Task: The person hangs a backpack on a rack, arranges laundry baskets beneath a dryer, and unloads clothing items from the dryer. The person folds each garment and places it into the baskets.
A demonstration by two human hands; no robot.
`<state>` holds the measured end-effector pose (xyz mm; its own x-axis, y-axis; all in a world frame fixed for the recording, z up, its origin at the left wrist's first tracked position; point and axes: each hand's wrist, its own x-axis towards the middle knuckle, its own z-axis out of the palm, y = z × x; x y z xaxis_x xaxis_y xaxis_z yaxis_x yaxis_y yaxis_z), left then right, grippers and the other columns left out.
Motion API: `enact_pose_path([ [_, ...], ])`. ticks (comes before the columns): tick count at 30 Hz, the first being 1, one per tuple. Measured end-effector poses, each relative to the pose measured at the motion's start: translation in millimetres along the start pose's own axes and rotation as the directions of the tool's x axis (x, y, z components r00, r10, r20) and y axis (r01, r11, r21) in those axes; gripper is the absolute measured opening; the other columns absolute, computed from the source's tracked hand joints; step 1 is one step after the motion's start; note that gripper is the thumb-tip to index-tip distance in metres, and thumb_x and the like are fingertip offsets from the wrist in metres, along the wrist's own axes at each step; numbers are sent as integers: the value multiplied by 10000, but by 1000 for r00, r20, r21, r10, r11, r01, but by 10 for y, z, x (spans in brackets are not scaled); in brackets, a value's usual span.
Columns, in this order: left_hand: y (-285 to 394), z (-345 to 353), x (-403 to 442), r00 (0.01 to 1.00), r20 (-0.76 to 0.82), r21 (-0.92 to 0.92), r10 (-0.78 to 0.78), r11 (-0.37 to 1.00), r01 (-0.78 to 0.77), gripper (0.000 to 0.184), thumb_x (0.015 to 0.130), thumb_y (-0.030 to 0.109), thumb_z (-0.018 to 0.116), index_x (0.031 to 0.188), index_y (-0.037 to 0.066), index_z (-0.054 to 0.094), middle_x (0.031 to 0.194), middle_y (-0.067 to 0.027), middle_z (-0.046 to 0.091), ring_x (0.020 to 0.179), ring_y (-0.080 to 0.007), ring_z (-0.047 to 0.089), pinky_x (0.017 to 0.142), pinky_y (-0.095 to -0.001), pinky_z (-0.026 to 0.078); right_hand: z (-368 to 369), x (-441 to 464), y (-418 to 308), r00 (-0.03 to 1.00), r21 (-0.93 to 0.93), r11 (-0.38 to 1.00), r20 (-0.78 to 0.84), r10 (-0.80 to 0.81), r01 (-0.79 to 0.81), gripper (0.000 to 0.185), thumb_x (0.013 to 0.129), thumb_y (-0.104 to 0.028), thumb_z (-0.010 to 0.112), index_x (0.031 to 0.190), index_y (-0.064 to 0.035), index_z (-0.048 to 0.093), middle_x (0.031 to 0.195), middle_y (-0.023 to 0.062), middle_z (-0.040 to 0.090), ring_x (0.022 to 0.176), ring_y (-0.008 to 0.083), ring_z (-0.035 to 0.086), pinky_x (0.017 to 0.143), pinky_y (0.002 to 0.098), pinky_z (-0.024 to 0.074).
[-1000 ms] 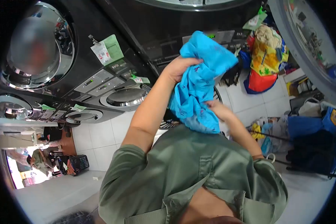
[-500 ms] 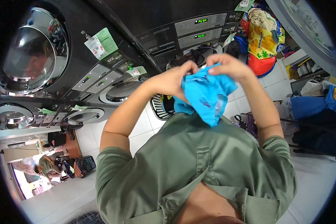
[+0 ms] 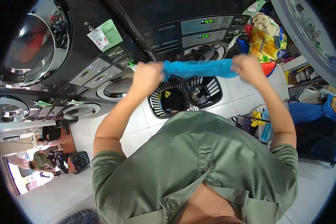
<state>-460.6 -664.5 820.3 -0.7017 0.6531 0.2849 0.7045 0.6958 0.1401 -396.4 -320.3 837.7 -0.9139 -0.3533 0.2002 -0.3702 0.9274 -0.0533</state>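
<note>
A bright blue piece of cloth (image 3: 199,69), probably a garment, is stretched sideways in the air between my two hands. Its exact kind is blurred by motion. My left hand (image 3: 148,76) is closed on one end, and my right hand (image 3: 249,69) grips the opposite end. Below the cloth stand two black laundry baskets side by side. The left basket (image 3: 155,107) has dark clothes with a yellow patch inside; the right basket (image 3: 217,89) holds some dark and grey items.
Black front-loading machines (image 3: 78,41) with green tags line the left and front. An open round door (image 3: 310,33) juts in at upper right. Stuffed bags (image 3: 266,43) and a cart with blue bags (image 3: 306,112) stand to the right. Another person (image 3: 43,160) is far left.
My hands have moved apart, pulling the bunched blue cloth into a taut horizontal strip. The cloth has risen off my chest, and both baskets now show beneath it.
</note>
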Motion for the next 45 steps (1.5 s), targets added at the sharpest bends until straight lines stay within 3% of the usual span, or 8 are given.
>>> enact_pose_path([
  [5, 289, -77, -424, 888, 199, -492, 415, 826, -275, 249, 494, 126, 690, 723, 70, 608, 995, -99, 503, 930, -272, 486, 747, -343, 393, 56, -451, -83, 810, 665, 745, 464, -359, -51, 219, 562, -125, 693, 737, -48, 586, 806, 63, 573, 762, 207, 544, 675, 342, 413],
  [8, -56, 393, -333, 645, 726, -683, 236, 350, 641, 212, 601, 81, 659, 783, 21, 567, 913, -69, 559, 783, -182, 561, 712, -282, 441, 215, -499, 22, 474, 697, 287, 678, -561, -657, 264, 677, -107, 652, 904, -23, 545, 894, 29, 576, 777, 146, 554, 710, 287, 441],
  [12, 376, 463, 23, 866, 484, -758, -121, -552, 347, 611, 703, 235, 654, 1208, 83, 344, 1164, -105, 449, 1070, -229, 449, 899, -375, 386, 184, -52, -627, 808, 750, -539, 555, 198, -384, 272, 790, -113, 517, 1046, -28, 475, 906, 28, 560, 806, 146, 561, 793, 270, 439],
  [19, 655, -178, 529, 981, 139, -951, -135, -294, 94, 483, 683, -71, 522, 1137, 46, 405, 1024, -47, 489, 997, -145, 453, 867, -265, 370, -43, 40, -604, 725, 773, 635, -432, 536, -8, 683, 570, -202, 766, 1121, 2, 418, 975, 85, 527, 934, 190, 499, 821, 316, 386],
  [28, -11, 983, 591, 958, 230, -433, 169, -864, 256, 794, 755, 615, 410, 1297, 56, 255, 1300, -133, 332, 1137, -295, 396, 954, -436, 325, 420, 368, -141, 891, 931, -263, 330, 310, -253, 470, 719, -192, 646, 1092, 44, 481, 1011, 110, 566, 921, 167, 534, 839, 304, 400],
  [37, 616, 2221, -1853, 383, 905, -409, 184, 623, 666, 303, 706, 307, 603, 856, 45, 627, 816, -87, 610, 759, -189, 565, 639, -307, 435, 2124, -2087, -1032, 278, 289, -18, 935, 220, -957, 289, 665, -154, 628, 902, 10, 605, 781, 98, 605, 762, 229, 552, 729, 335, 418],
  [40, 554, 1724, -1734, 238, 971, -233, 1, 199, 952, 286, 682, 289, 616, 846, 56, 632, 797, -87, 603, 736, -183, 563, 598, -307, 441, 2010, -1601, -1201, 46, 91, -209, 976, 213, -974, 260, 637, -95, 614, 876, 7, 602, 769, 99, 605, 651, 195, 556, 635, 323, 440],
  [45, -71, 1448, -1645, 341, 901, -395, -269, -181, 901, 315, 632, 263, 658, 848, 36, 627, 728, -48, 586, 648, -158, 536, 524, -328, 443, 1965, -504, -1316, 764, 789, 153, 498, 410, -596, 157, 622, -42, 567, 768, -3, 524, 693, 31, 517, 653, 106, 465, 604, 246, 390],
])
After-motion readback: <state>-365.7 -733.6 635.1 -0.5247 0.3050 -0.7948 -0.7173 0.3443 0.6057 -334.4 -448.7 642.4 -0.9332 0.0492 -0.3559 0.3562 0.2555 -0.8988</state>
